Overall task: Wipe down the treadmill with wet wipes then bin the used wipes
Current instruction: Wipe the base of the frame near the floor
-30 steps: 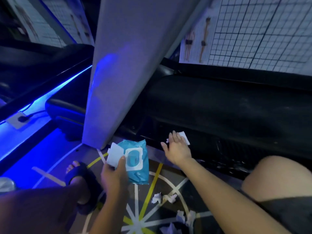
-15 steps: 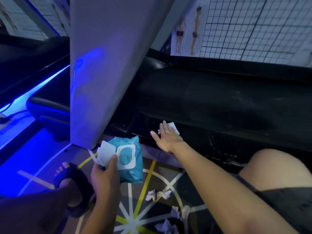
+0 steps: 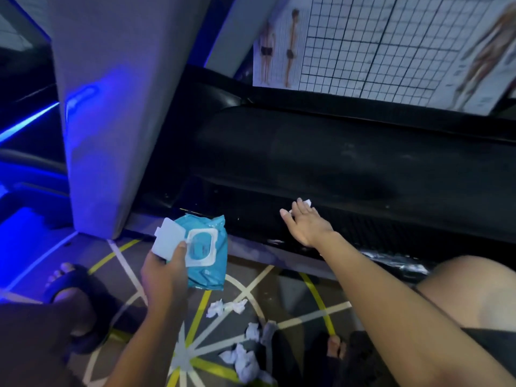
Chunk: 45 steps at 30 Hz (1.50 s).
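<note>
Against the treadmill (image 3: 335,163), right hand (image 3: 307,226) pressing a wipe (image 3: 307,202) (fingers (image 3: 300,207) straight), left hand (image 3: 164,272) gripping the wipes pack (image 3: 208,263).

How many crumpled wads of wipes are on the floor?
3: upper wad just below the wipe pack, middle wad lower right of it, lowest wad near the bottom edge. Any may hide more wipes.

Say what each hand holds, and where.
Left hand grips the wipes pack by the edge beside its open lid. Right hand grips nothing: it presses a wipe flat against the treadmill.
</note>
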Each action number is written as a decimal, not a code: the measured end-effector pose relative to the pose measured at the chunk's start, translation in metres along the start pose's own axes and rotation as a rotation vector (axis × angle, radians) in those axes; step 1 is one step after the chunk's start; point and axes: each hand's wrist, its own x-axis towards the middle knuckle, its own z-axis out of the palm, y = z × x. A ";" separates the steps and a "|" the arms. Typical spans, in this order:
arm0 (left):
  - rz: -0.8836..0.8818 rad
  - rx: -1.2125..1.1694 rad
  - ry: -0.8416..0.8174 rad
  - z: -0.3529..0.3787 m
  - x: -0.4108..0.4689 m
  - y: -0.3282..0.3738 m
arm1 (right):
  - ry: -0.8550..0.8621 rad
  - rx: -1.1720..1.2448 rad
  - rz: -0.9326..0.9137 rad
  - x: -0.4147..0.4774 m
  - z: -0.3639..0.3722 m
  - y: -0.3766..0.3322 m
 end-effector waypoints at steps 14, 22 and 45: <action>-0.072 -0.060 0.031 0.009 -0.015 -0.010 | -0.074 0.065 -0.083 -0.058 -0.006 0.003; -0.076 0.035 0.068 -0.005 -0.018 -0.016 | -0.038 0.071 -0.030 0.004 -0.016 0.003; -0.021 -0.077 0.017 0.029 -0.036 0.013 | 0.328 0.059 -0.130 -0.091 0.018 0.045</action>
